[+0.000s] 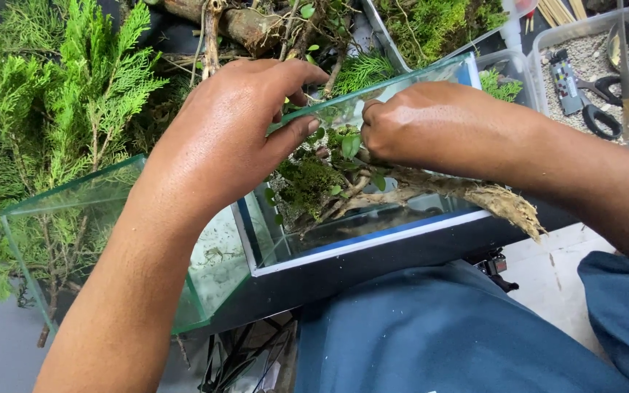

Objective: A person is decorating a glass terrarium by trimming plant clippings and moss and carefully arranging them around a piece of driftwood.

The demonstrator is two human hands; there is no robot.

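A small glass tank (373, 240) lies tilted on my lap, its open side facing away. Inside it a piece of driftwood (475, 195) carries moss (313, 182) and small green leaves (349, 144); the wood's frayed end sticks out past the tank to the right. My left hand (234, 124) grips the tank's upper glass edge, thumb on the near side and fingers over the rim. My right hand (431, 124) reaches into the tank, fingers closed on the small leafy plant at the top of the driftwood.
A second glass tank (74, 218) sits to the left. Conifer sprigs (60, 94) fill the left side, and a thick branch (242, 25) lies at the top. A tray of moss (438, 22) and a sand tray with scissors (598, 102) stand at the upper right.
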